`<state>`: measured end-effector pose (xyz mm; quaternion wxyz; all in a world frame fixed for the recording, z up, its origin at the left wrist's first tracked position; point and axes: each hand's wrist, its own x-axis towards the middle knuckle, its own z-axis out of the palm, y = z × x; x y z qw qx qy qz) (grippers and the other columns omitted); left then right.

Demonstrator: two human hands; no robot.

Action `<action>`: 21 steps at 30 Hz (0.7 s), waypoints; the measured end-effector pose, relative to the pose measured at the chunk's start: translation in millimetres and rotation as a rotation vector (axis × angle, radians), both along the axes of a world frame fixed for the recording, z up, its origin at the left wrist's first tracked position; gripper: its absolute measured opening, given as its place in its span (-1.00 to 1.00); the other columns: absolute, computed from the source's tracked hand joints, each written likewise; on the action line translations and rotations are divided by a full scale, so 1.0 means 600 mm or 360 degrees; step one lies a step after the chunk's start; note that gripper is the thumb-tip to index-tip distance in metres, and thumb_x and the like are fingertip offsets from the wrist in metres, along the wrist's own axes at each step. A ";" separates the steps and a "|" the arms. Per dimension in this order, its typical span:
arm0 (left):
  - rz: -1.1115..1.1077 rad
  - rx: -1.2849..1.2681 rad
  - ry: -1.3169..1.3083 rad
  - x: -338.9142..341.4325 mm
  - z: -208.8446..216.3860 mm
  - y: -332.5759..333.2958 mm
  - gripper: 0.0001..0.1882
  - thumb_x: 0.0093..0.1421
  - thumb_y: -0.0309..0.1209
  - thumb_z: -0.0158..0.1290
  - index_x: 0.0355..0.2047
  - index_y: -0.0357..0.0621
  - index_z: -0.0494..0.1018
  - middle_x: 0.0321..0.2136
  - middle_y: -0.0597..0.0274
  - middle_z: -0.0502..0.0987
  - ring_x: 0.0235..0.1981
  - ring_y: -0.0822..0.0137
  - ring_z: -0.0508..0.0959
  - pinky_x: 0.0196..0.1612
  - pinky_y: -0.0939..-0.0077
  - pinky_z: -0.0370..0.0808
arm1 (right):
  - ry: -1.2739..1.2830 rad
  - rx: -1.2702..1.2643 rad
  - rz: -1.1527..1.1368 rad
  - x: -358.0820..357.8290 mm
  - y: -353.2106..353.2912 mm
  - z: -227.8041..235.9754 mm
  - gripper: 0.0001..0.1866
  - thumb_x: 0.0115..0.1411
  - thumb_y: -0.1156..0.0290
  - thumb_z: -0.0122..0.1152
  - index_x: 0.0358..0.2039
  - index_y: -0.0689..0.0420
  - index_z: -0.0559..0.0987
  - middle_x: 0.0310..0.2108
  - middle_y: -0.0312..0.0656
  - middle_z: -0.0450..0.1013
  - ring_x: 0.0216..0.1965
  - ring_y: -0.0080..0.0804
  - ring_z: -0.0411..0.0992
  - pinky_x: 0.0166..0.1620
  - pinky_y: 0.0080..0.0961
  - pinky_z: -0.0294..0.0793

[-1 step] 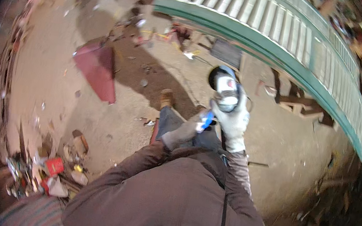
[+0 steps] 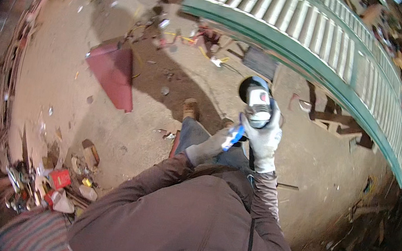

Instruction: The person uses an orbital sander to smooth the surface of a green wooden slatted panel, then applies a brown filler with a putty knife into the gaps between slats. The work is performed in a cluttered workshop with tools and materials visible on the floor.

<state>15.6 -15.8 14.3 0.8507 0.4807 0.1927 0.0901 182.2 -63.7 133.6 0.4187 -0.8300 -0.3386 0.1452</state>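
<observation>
My right hand (image 2: pixel 264 142), in a pale work glove, is wrapped round a white and grey hand-held power tool that looks like an angle grinder (image 2: pixel 257 102). A dark round disc or guard (image 2: pixel 248 87) shows at its far end. Just to the left, my gloved left hand (image 2: pixel 211 146) is closed on a slim blue and white thing (image 2: pixel 234 136), whose kind I cannot make out. It lies close beside the right hand; whether it touches the tool cannot be told. Both hands are in front of my waist, above my legs.
A green-framed louvred panel (image 2: pixel 275 36) stretches across the far right. A dark red angular piece (image 2: pixel 115 75) lies on the floor at left, with a yellow cord (image 2: pixel 185 38) beyond it. Mixed scrap (image 2: pixel 56 187) is heaped at lower left, and wood pieces (image 2: pixel 337 125) lie beneath the panel.
The whole view has shifted slightly, so the floor and panel sit a little further right and lower. Both hands keep their holds, and the picture is sharper.
</observation>
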 end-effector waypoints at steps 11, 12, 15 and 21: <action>0.0298 -0.0047 0.0475 -0.123 0.048 0.400 -0.69 0.38 -0.13 0.14 -0.03 -0.06 0.52 -0.42 0.58 0.45 -0.52 0.69 0.30 -0.50 0.69 0.25 | -0.0045 0.0242 -0.0037 -0.216 0.358 -0.110 -0.07 0.01 0.13 0.55 0.32 0.25 0.34 0.11 0.15 0.50 0.06 0.04 0.56 0.05 -0.23 0.58; 0.0344 0.0065 0.0479 -0.126 0.068 0.433 -0.69 0.36 -0.20 0.18 -0.01 -0.10 0.51 -0.38 0.55 0.49 -0.48 0.69 0.35 -0.46 0.70 0.31 | -0.0329 0.0313 -0.0019 -0.230 0.389 -0.123 -0.10 0.06 0.15 0.47 0.35 0.22 0.31 0.10 0.14 0.49 0.03 0.09 0.55 0.01 -0.17 0.58; 0.0374 0.0038 0.0343 -0.162 0.061 0.504 -0.62 0.26 -0.39 0.27 0.05 -0.20 0.48 -0.18 0.37 0.60 -0.23 0.56 0.53 -0.13 0.59 0.49 | -0.0347 0.0271 0.0009 -0.262 0.457 -0.156 -0.13 0.06 0.13 0.36 0.36 0.18 0.31 -0.08 0.08 0.51 -0.17 0.14 0.54 -0.17 -0.08 0.56; 0.0272 0.0131 0.0302 -0.196 0.010 0.619 -0.52 0.07 -0.58 0.39 0.02 -0.24 0.52 -0.11 0.26 0.64 -0.12 0.46 0.59 0.03 0.46 0.55 | -0.0544 0.0437 -0.0046 -0.288 0.546 -0.245 -0.15 0.06 0.08 0.37 0.32 0.18 0.37 -0.11 0.04 0.51 -0.22 0.06 0.54 -0.21 -0.12 0.54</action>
